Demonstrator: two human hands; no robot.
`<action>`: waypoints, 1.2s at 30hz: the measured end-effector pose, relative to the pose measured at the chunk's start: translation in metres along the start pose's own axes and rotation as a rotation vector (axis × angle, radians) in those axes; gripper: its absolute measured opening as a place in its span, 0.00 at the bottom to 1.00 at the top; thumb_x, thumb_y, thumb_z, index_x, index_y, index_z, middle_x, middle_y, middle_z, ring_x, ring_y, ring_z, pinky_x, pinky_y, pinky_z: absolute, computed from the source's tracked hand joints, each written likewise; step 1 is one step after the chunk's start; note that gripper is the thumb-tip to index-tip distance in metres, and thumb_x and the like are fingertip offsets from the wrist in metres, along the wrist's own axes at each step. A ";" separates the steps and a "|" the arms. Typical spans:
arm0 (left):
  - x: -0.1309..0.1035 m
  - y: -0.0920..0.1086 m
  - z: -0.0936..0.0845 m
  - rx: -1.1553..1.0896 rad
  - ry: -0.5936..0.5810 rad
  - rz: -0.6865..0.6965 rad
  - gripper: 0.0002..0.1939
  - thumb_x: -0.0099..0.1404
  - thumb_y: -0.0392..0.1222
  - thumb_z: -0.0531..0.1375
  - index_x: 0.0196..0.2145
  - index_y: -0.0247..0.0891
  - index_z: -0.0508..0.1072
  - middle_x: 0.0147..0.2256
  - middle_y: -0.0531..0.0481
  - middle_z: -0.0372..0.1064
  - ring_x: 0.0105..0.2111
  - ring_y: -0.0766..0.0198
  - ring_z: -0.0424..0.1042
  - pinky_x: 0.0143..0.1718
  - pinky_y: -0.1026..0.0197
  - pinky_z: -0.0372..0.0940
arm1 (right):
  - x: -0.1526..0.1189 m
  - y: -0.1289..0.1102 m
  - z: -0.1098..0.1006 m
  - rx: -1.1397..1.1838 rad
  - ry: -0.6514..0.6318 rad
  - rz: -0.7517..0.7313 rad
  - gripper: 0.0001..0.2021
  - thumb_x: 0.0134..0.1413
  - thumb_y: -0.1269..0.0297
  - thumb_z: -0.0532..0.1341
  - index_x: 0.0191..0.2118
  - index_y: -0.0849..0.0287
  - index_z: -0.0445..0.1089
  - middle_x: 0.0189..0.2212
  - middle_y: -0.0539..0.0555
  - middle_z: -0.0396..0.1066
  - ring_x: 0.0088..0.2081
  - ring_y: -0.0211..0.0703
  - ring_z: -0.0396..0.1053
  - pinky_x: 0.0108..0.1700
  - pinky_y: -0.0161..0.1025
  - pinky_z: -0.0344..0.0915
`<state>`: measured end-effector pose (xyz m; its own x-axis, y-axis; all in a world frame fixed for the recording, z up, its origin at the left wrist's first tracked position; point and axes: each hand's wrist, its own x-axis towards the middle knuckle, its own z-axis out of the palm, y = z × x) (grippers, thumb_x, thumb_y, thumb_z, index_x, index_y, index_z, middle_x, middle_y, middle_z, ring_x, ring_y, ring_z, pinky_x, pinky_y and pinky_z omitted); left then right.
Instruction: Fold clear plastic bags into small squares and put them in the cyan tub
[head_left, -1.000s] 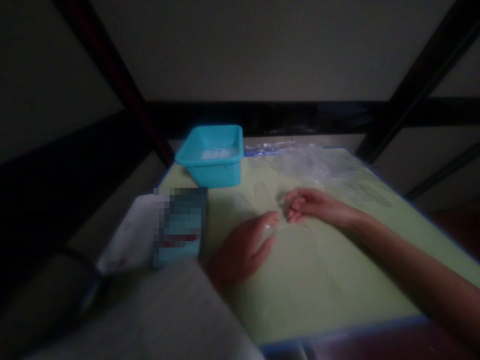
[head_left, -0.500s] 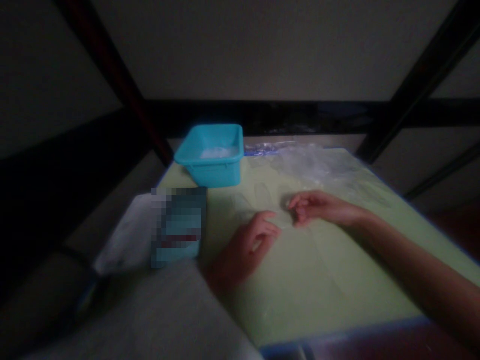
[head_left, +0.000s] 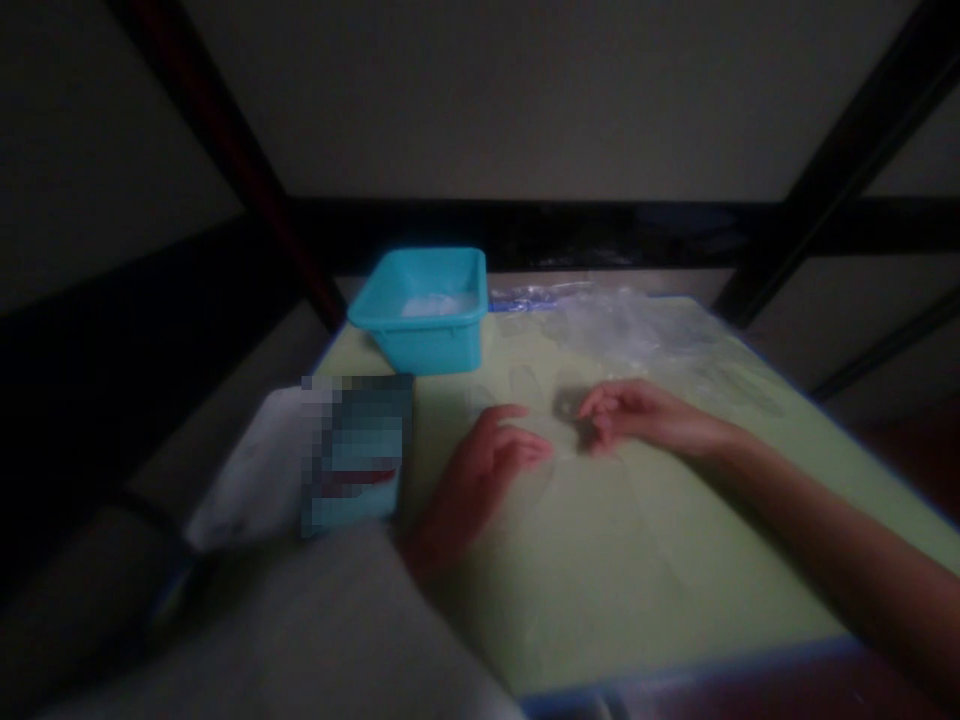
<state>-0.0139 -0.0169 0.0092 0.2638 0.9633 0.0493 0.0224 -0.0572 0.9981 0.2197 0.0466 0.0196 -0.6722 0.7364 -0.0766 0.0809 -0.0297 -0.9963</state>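
Over the middle of the table, my left hand (head_left: 491, 465) rests with its fingers loosely stretched and somewhat apart, touching or very near a thin clear plastic piece (head_left: 562, 436). Its thumb is hard to make out in the blur. Opposite it, my right hand (head_left: 630, 412) has curled fingers, with thumb and fingertips closed at the far edge of that see-through piece. The piece spans the gap between both hands, its outline faint. Just beyond lies a flat clear oval piece (head_left: 526, 390) on the yellow-green table (head_left: 600, 590).
A turquoise basin (head_left: 431, 345) with whitish contents stands at the back left. Crumpled clear plastic (head_left: 637, 330) covers the back right. Left of my hands lie a pixelated phone-like object (head_left: 360, 450) and something white (head_left: 259, 470). Grey cloth (head_left: 300, 630) fills the lower left.
My left hand has drawn a little to the left, and its fingers have straightened from a more curled pose. The right hand has hardly moved.
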 end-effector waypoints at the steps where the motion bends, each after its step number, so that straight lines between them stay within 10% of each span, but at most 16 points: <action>1: 0.000 0.000 0.000 -0.011 0.004 -0.021 0.16 0.61 0.41 0.55 0.46 0.37 0.59 0.37 0.45 0.74 0.40 0.58 0.74 0.46 0.54 0.66 | 0.000 0.000 0.001 0.003 0.002 -0.010 0.12 0.51 0.60 0.66 0.38 0.62 0.69 0.25 0.48 0.70 0.28 0.35 0.74 0.31 0.31 0.70; 22: 0.002 -0.004 -0.002 0.037 0.005 -0.089 0.16 0.59 0.42 0.56 0.44 0.37 0.60 0.36 0.46 0.74 0.40 0.57 0.74 0.44 0.54 0.65 | -0.008 0.001 -0.006 -0.013 -0.230 0.186 0.11 0.53 0.59 0.64 0.33 0.62 0.66 0.28 0.51 0.75 0.32 0.38 0.75 0.34 0.34 0.68; 36: 0.003 -0.006 -0.003 -0.009 -0.006 -0.086 0.17 0.59 0.42 0.58 0.45 0.37 0.59 0.36 0.48 0.74 0.40 0.58 0.74 0.45 0.54 0.65 | -0.017 -0.008 0.006 0.052 -0.689 0.392 0.15 0.47 0.58 0.68 0.33 0.64 0.69 0.33 0.54 0.76 0.40 0.39 0.74 0.43 0.36 0.68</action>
<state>-0.0157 -0.0125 0.0033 0.2675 0.9629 -0.0364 0.0361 0.0277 0.9990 0.2257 0.0302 0.0287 -0.9071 0.0822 -0.4128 0.3832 -0.2444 -0.8908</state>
